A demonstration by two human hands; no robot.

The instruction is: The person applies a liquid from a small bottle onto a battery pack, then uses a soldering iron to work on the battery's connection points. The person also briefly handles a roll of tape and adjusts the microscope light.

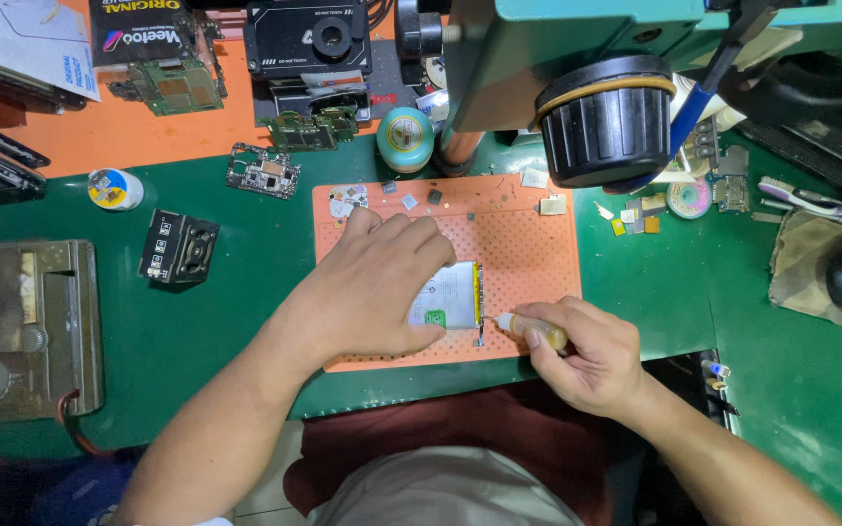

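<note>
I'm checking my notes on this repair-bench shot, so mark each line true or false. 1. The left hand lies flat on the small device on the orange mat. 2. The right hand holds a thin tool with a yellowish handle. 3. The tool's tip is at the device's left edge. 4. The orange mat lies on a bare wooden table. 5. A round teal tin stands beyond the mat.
1. True: the left hand presses down on the small device on the orange mat.
2. True: the right hand grips the thin tool.
3. False: the tip meets the device's right edge.
4. False: the mat lies on a green bench cover.
5. True: the teal tin stands just past the mat's far edge.
</note>
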